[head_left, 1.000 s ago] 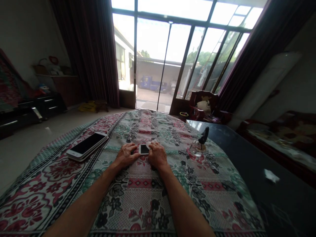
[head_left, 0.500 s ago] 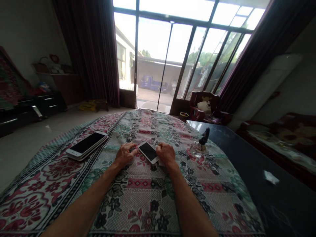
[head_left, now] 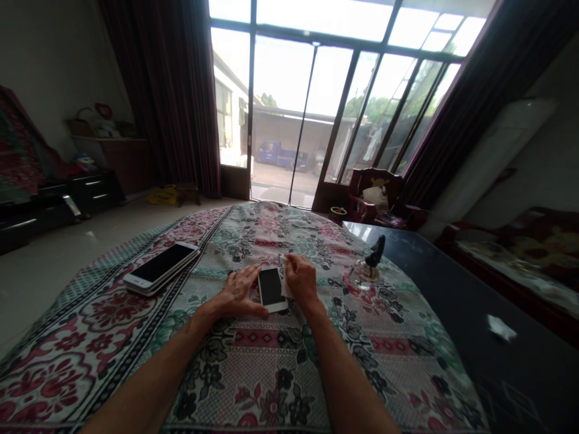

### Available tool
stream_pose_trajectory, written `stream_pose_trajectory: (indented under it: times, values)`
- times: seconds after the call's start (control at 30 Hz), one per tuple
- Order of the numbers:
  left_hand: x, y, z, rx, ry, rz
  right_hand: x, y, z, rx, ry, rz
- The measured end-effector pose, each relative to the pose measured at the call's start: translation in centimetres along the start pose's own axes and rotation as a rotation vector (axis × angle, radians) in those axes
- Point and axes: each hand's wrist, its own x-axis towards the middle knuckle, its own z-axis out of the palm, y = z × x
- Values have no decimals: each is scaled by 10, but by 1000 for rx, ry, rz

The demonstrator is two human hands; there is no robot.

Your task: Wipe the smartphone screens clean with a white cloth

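A small white smartphone (head_left: 271, 288) with a dark screen lies on the patterned tablecloth, turned nearly upright in my view. My left hand (head_left: 239, 293) holds its left side, fingers at the upper corner and thumb at the lower corner. Close against the phone's right edge, my right hand (head_left: 301, 281) is closed around a white piece of tissue or cloth (head_left: 285, 288), mostly hidden by the fingers. Farther left, a larger white smartphone (head_left: 161, 266) rests on top of another flat device.
A clear glass spray bottle (head_left: 363, 275) with a black trigger head stands on the right of the cloth (head_left: 271, 361). Beyond it, a dark glossy tabletop (head_left: 434, 289) bears a crumpled white tissue (head_left: 501, 328). Glass doors and a wooden chair (head_left: 375, 190) are ahead.
The smartphone has turned from a diagonal to a nearly upright lie. My left hand has moved in and spread around its left side. My right hand has shifted slightly, showing more white material.
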Motion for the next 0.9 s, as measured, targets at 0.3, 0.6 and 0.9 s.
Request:
stream_pose_trajectory:
  times: [0.3,0.6,0.9]
  values:
    - [4,-4,8,86,-46,-41,-16,2,28,-7,-221,-124]
    - [4,-1,3,81,-94,-60,-31,0,16,-99,-298,-137]
    - [4,0,-2,20,-87,-52,-74,-2,-15,-121,-318,-189]
